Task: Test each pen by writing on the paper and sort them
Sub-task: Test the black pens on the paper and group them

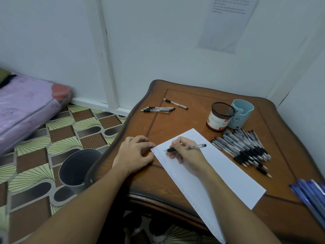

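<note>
My right hand (186, 152) grips a clear pen with a black grip (195, 147), its tip just above the white paper (219, 169) near the top left corner, beside rows of small marks. My left hand (135, 152) rests on the wooden table (193, 106) with its fingertips touching the paper's corner. A pile of several black pens (244, 147) lies to the right of the paper. Three pens (158, 109) lie together at the table's far left, with a single pen (175, 103) just behind them.
A black mesh cup (219, 117) and a light blue holder (242, 113) stand at the back right. Blue pens (311, 194) lie at the right edge. A grey bin (77, 169) stands on the floor by the table's left side. A pink mattress (26, 106) is far left.
</note>
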`<move>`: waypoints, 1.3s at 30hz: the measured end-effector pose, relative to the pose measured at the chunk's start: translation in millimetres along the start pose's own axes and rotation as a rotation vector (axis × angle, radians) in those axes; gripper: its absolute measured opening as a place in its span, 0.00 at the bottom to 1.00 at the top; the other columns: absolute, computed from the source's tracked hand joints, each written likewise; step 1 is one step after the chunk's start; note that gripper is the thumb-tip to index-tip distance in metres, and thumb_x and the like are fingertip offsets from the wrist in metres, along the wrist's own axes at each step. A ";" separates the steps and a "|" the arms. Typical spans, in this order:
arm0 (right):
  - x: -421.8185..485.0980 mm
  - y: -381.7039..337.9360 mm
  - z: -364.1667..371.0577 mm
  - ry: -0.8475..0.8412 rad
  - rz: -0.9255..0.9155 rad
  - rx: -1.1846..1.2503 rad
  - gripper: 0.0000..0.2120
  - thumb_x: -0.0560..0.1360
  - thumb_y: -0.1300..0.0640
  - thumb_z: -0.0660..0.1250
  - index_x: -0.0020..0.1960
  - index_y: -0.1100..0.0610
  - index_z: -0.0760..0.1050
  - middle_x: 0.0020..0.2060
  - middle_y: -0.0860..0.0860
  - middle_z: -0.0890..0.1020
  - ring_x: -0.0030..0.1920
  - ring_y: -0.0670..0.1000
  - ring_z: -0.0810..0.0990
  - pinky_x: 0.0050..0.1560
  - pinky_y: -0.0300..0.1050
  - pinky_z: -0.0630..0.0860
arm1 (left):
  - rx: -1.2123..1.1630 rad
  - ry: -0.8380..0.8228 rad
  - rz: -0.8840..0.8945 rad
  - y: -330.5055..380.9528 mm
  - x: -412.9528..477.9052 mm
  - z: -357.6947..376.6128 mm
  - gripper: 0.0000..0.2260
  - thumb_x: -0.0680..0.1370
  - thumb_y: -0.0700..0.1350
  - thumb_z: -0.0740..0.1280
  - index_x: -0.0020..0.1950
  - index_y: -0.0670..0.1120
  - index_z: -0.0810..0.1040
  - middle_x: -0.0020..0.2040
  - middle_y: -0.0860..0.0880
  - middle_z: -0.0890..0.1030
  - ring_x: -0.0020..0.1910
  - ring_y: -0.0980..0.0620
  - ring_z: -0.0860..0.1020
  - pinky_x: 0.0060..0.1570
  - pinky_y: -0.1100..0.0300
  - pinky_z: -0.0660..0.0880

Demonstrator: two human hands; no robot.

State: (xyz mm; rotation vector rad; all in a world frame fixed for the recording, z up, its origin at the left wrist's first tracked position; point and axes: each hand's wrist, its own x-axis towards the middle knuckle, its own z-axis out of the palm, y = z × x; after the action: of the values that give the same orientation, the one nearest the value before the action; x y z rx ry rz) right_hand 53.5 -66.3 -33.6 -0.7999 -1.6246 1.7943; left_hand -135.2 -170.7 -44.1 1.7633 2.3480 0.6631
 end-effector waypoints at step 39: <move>-5.6 7.9 11.6 0.118 -0.085 -0.296 0.19 0.69 0.67 0.66 0.30 0.59 0.57 0.30 0.57 0.57 0.30 0.47 0.59 0.29 0.38 0.64 | -0.104 0.042 0.009 -4.3 1.2 2.6 0.15 0.71 0.63 0.61 0.53 0.66 0.81 0.61 0.62 0.75 0.60 0.55 0.68 0.63 0.55 0.65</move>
State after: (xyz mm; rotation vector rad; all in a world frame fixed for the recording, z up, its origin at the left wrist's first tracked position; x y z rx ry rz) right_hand 48.0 -78.7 -40.4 -0.9331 -1.8402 1.4391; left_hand -138.5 -169.9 -48.0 1.7337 2.2881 0.8150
